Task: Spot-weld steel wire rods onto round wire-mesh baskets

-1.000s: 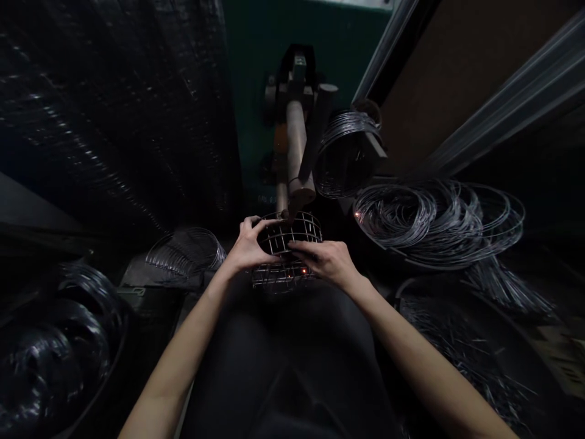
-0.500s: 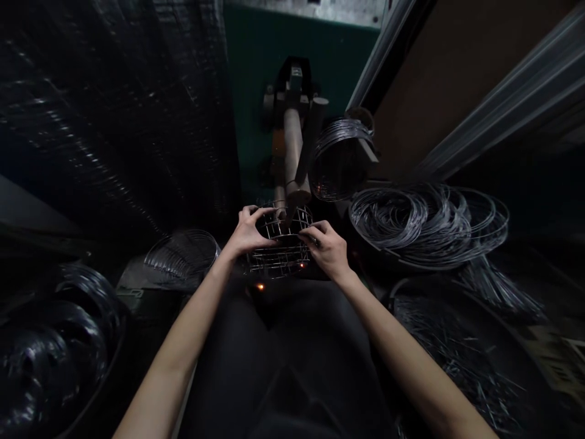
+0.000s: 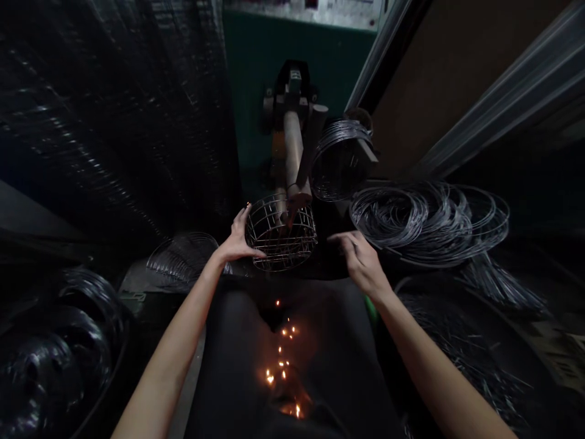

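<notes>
A round wire cage (image 3: 281,233) sits under the tip of a spot-welder arm (image 3: 293,155) in front of me. My left hand (image 3: 236,239) grips the cage's left rim, thumb below and fingers over the top. Off to the cage's right, my right hand (image 3: 360,261) hangs free with its fingers loosely curled and nothing in them. Orange sparks (image 3: 282,364) scatter over the dark apron on my lap.
Loose wire rings (image 3: 429,219) lie piled at the right, with another bundle (image 3: 340,158) hung by the welder. A small ring stack (image 3: 183,256) lies at left. Dark coils (image 3: 50,347) fill the lower left. Short wire pieces (image 3: 461,347) lie at lower right.
My right hand has let go of the cage and pulled away to the right. The cage has tilted up under the welder tip, and sparks have fallen onto my lap.
</notes>
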A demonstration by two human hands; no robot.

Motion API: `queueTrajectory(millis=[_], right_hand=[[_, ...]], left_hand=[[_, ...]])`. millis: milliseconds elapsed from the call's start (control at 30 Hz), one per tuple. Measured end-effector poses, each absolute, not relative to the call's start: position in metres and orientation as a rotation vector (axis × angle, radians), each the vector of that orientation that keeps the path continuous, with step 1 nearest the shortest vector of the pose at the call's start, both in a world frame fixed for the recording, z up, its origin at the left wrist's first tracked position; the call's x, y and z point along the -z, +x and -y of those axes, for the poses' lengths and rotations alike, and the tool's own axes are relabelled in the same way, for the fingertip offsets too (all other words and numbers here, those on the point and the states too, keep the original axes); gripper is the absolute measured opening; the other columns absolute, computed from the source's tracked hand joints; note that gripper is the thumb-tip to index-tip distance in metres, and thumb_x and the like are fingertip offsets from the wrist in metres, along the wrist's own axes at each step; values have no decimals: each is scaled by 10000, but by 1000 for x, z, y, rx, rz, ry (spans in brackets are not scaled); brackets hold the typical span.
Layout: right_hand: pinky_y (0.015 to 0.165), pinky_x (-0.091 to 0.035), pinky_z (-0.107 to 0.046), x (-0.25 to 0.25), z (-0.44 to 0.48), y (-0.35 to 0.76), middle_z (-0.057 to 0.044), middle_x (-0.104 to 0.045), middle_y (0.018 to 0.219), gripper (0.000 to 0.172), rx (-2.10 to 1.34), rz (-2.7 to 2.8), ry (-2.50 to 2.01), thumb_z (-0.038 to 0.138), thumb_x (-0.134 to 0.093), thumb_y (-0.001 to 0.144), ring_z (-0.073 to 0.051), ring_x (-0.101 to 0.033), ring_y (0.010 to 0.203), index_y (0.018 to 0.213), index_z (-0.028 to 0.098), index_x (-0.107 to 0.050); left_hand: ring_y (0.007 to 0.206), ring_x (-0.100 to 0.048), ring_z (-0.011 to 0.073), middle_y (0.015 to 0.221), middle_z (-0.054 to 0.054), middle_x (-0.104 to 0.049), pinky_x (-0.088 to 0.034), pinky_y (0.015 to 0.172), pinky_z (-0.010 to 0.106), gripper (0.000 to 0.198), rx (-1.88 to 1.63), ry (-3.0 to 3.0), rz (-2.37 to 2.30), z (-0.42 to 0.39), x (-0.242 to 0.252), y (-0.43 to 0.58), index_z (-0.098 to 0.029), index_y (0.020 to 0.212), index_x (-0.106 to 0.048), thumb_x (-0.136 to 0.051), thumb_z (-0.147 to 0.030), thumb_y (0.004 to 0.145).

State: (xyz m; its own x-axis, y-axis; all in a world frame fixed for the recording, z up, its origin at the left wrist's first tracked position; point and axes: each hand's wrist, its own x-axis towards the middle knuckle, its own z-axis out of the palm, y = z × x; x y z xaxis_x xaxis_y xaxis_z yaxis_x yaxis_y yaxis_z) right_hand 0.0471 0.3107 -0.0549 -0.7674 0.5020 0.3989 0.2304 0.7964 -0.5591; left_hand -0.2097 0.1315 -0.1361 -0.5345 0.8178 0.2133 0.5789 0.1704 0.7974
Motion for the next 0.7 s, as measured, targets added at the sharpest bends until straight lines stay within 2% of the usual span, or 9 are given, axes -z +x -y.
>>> queueTrajectory(millis=[67,133,233,333,400,467,567,633,700], right_hand=[[765,-503,-308,57,-308,79,-41,-655,849,447,-695,2521,-618,414,-273,987,-183,-628,829,869,228,-662],[678,-520,-292,70,-304,108,-21,-659,745,440,-753,2606,-678,420,-279,983,-177,-638,723,804,231,-633],[601,-546,-287,108,-298,142,-14,-683,711,348,-879,2701,-629,427,-377,951,-186,-665,655,782,245,-620],[601,-573,-311,145,-297,164,-30,-708,733,300,-1001,2702,-534,426,-447,917,-209,-690,666,777,258,-652],[553,-568,-303,150,-297,167,-30,-705,711,283,-1124,2616,-601,429,-465,907,-207,-683,616,820,262,-677],[536,-557,-286,134,-294,158,-29,-712,754,249,-1235,2501,-727,430,-535,873,-195,-675,619,970,259,-688],[670,-554,-282,84,-283,125,-41,-713,922,390,-1429,2407,-795,432,-667,788,-188,-674,789,1129,244,-657],[709,-537,-281,52,-275,95,-49,-713,916,359,-1645,2454,-764,458,-699,755,-191,-665,817,1017,211,-701],[671,-524,-274,35,-268,67,-46,-716,823,321,-1751,2571,-726,477,-690,758,-186,-663,751,888,186,-726]], left_hand=[[1433,-125,385,1525,210,-104,-172,1151,571,1364,-1382,1315,-2127,-128,156,-211,-217,1494,-49,-865,-549,452],[1419,-213,349,1488,223,-196,-236,1141,531,1341,-1554,1252,-2044,-132,173,-210,-207,1487,-7,-843,-560,499],[1373,-329,308,1409,207,-298,-323,1105,482,1354,-1799,1112,-1930,-140,186,-206,-223,1469,30,-837,-583,493],[1329,-385,300,1356,177,-333,-328,1100,479,1352,-1880,1066,-1932,-134,183,-197,-238,1448,-39,-861,-580,431],[1295,-418,298,1324,155,-368,-334,1096,492,1319,-1837,1149,-1940,-119,174,-188,-254,1433,-98,-882,-544,413],[1268,-436,294,1320,137,-385,-351,1086,499,1248,-1753,1283,-1962,-103,159,-177,-278,1416,-162,-893,-505,430],[1265,-408,311,1344,121,-374,-369,1068,518,1086,-1535,1501,-2080,-89,133,-159,-296,1374,-308,-888,-472,474],[1268,-376,339,1352,123,-357,-366,1058,542,954,-1321,1621,-2181,-90,116,-149,-285,1321,-426,-885,-434,498],[1269,-354,364,1355,134,-339,-340,1059,577,856,-1141,1713,-2259,-96,104,-142,-270,1273,-501,-879,-396,516]])
